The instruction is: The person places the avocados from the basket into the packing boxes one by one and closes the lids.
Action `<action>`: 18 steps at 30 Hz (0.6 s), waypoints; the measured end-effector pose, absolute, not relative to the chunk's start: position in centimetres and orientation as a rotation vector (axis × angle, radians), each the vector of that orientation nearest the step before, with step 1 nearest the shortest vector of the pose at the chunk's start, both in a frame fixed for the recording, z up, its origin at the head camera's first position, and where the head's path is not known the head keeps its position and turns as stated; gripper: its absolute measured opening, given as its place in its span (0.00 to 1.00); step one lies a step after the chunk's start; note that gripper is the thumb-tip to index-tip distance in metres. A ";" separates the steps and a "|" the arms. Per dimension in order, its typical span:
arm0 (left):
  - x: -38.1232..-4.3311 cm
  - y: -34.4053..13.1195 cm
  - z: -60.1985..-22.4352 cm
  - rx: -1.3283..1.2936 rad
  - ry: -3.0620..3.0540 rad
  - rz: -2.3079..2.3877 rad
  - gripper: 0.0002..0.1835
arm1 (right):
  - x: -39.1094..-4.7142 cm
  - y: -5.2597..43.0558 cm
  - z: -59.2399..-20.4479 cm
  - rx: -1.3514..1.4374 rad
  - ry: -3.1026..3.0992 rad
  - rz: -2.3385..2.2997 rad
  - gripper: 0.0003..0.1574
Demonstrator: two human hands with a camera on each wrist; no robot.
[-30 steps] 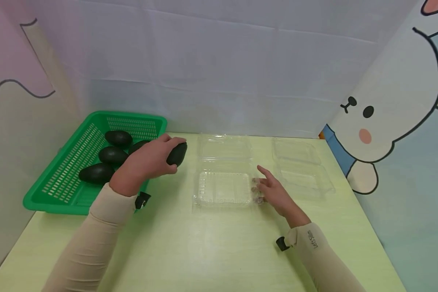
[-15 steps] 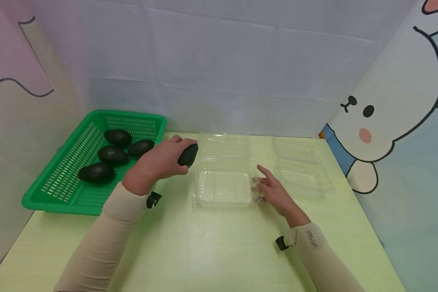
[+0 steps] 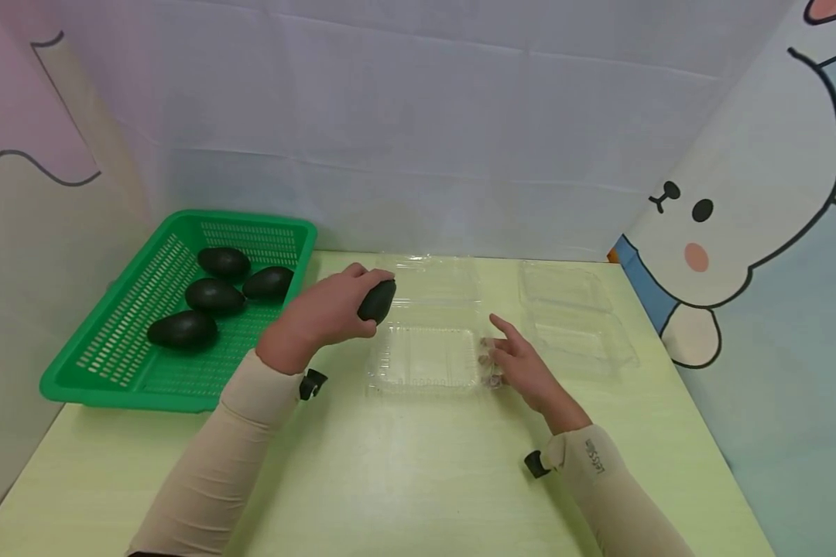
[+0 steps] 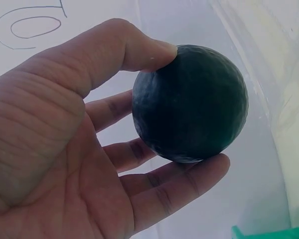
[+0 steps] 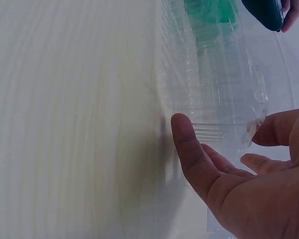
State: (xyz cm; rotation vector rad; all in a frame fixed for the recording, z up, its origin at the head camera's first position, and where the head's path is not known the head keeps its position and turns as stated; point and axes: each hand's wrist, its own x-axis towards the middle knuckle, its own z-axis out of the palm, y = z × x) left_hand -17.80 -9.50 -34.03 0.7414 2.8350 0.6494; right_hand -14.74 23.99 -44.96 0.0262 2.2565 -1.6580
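My left hand (image 3: pixel 327 309) grips a dark green-black avocado (image 4: pixel 192 107) between thumb and fingers. In the head view it is raised over the table, near the left side of a clear plastic clamshell container (image 3: pixel 428 357). That container lies unfolded, its lid (image 3: pixel 432 280) toward the back wall. At its right edge is my right hand (image 3: pixel 525 375), the index finger extended forward and the other fingertips right at the rim. In the right wrist view its fingers (image 5: pixel 187 144) rest against the container's end with little curl. Several more avocados (image 3: pixel 184 330) lie in the green basket (image 3: pixel 56 383).
A second unfolded clear clamshell (image 3: pixel 578 333) lies at the right of the pale table (image 3: pixel 418 472). The basket stands at the back left. A white cloth wall (image 3: pixel 418 178) closes off the back, and a wall with a cartoon rabbit (image 3: pixel 759 224) rises on the right.
My left hand has carried the avocado rightward, away from the basket and toward the near clamshell. Another avocado in the basket has come into full view. The right hand stays in place.
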 end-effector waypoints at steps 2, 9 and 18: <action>-17.9 -9.2 -34.3 0.735 2.825 0.659 0.38 | -14.7 24.0 -45.0 0.027 2.256 -1.660 0.40; -18.0 -7.9 -34.7 0.756 2.788 0.686 0.38 | -14.7 24.0 -45.2 0.042 2.246 -1.679 0.40; -18.0 -6.3 -35.5 0.765 2.784 0.618 0.38 | -14.7 24.1 -45.1 0.005 2.234 -1.684 0.40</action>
